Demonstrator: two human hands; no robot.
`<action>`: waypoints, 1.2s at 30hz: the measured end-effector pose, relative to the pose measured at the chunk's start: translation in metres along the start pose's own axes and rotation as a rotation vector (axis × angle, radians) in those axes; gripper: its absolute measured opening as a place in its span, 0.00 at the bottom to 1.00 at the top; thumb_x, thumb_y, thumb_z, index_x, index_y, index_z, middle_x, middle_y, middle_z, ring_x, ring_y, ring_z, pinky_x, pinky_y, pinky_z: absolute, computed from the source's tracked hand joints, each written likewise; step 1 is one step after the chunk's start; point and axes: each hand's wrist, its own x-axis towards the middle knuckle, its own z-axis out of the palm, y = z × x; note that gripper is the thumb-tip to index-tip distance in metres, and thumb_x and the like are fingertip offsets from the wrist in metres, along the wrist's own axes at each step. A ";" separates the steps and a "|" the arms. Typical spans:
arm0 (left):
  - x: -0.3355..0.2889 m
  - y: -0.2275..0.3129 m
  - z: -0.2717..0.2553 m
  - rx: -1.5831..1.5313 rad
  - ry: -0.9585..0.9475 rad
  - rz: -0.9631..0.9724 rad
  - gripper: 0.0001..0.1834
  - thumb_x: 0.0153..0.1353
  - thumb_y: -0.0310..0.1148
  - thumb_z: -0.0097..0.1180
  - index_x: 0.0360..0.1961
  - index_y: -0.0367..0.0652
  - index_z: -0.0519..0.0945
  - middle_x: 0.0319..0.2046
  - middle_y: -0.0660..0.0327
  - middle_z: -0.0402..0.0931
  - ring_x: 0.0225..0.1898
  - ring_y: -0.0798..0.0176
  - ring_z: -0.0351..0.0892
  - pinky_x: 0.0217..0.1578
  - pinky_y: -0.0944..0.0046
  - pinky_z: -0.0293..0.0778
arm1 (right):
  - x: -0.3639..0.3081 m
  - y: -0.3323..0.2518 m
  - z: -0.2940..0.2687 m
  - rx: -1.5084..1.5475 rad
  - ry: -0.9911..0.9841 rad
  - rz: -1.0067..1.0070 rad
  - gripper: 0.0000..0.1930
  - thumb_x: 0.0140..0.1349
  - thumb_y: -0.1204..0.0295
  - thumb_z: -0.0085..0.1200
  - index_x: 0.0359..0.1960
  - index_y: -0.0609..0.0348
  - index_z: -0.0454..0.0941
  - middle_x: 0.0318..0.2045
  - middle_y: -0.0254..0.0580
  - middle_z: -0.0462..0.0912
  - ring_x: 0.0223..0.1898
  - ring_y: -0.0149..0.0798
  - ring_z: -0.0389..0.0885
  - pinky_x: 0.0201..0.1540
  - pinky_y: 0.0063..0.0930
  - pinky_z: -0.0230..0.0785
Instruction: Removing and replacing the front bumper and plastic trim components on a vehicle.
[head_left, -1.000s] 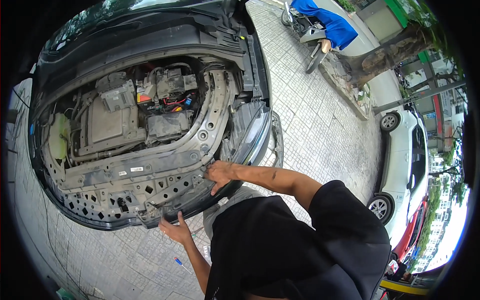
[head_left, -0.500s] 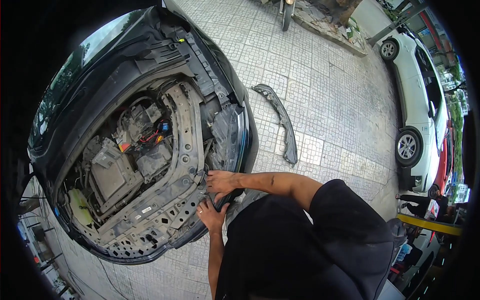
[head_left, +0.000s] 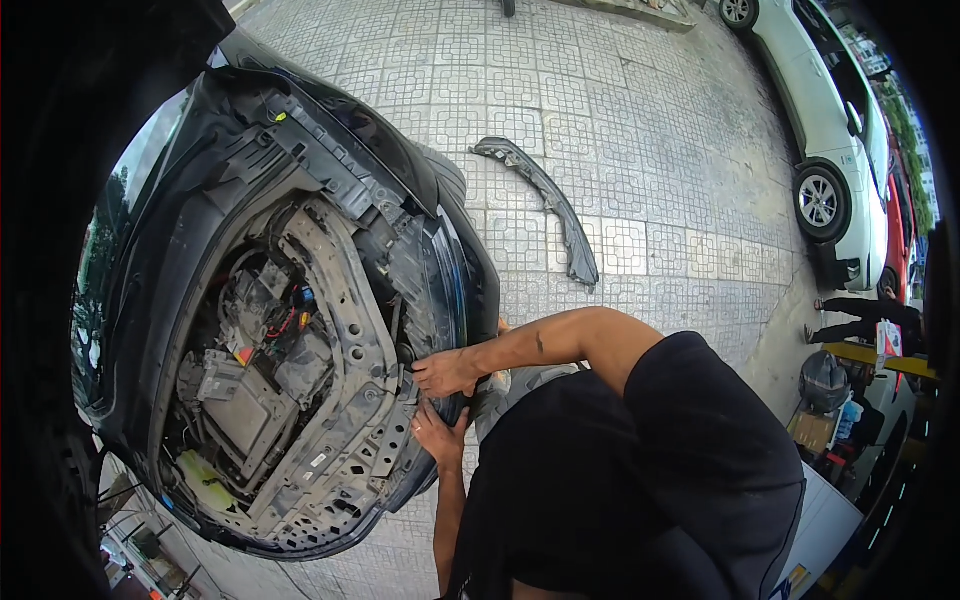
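Note:
A dark car [head_left: 150, 300] stands at my left with its front open. My right hand [head_left: 446, 372] reaches across from the right, its fingers curled over the lower end of the headlight [head_left: 448, 270]. Just below it, my left hand [head_left: 440, 432], with a ring on one finger, lies on the top edge of the front bumper [head_left: 400, 490]. Its thumb is spread from the fingers across a dark strip. Next to both sets of fingertips runs the dusty radiator support panel [head_left: 330, 450], pierced with several holes. My palms hide the joint between headlight and bumper.
Inside the engine bay are a dusty box [head_left: 245, 405] and a pale yellow-green reservoir [head_left: 205, 480]. A long curved black trim piece [head_left: 550, 205] lies on the tiled pavement [head_left: 660, 150]. A white car [head_left: 835, 120] is parked at the right, near a person's legs [head_left: 850, 310].
My view has tilted and moved, so the pavement and parked car sit higher in it. Both hands stay at the same corner of the car, with the right fingers slightly more curled.

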 end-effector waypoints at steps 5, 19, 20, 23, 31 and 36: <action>-0.006 0.000 -0.008 0.011 0.016 0.052 0.49 0.47 0.57 0.69 0.62 0.32 0.69 0.53 0.47 0.73 0.51 0.42 0.70 0.56 0.43 0.63 | -0.003 -0.004 -0.006 0.074 0.014 0.008 0.35 0.32 0.50 0.70 0.45 0.55 0.82 0.45 0.32 0.80 0.55 0.40 0.69 0.60 0.37 0.55; -0.020 -0.016 -0.031 -0.093 0.146 -0.311 0.39 0.50 0.50 0.70 0.60 0.41 0.74 0.54 0.52 0.70 0.54 0.44 0.69 0.56 0.46 0.64 | -0.002 0.007 -0.020 0.167 0.050 0.078 0.38 0.35 0.53 0.74 0.49 0.61 0.78 0.47 0.38 0.77 0.55 0.39 0.70 0.60 0.33 0.57; -0.033 -0.034 -0.027 -0.046 0.278 -0.468 0.35 0.54 0.47 0.68 0.60 0.41 0.74 0.54 0.50 0.70 0.55 0.43 0.69 0.56 0.46 0.64 | -0.001 0.007 -0.026 0.184 -0.047 0.118 0.41 0.36 0.52 0.74 0.53 0.61 0.76 0.49 0.39 0.76 0.57 0.40 0.69 0.61 0.35 0.56; -0.104 -0.108 -0.007 -0.050 0.653 -1.144 0.31 0.59 0.48 0.63 0.56 0.38 0.76 0.53 0.44 0.71 0.55 0.40 0.70 0.57 0.46 0.65 | 0.018 -0.003 -0.029 0.189 -0.118 0.088 0.44 0.37 0.51 0.74 0.56 0.63 0.74 0.53 0.42 0.74 0.59 0.43 0.67 0.65 0.40 0.53; -0.198 -0.247 0.028 -1.015 0.939 -1.502 0.48 0.59 0.62 0.60 0.57 0.19 0.71 0.57 0.40 0.74 0.58 0.50 0.74 0.60 0.60 0.66 | 0.074 -0.051 -0.045 0.069 -0.460 0.196 0.53 0.35 0.39 0.73 0.59 0.64 0.70 0.52 0.48 0.74 0.59 0.46 0.68 0.63 0.42 0.54; -0.170 -0.260 0.056 -1.414 1.343 -1.459 0.49 0.48 0.45 0.72 0.66 0.34 0.62 0.57 0.47 0.71 0.55 0.48 0.75 0.55 0.52 0.72 | 0.085 -0.066 -0.027 0.228 -0.409 0.350 0.55 0.31 0.53 0.79 0.62 0.65 0.64 0.51 0.51 0.73 0.57 0.53 0.69 0.59 0.43 0.62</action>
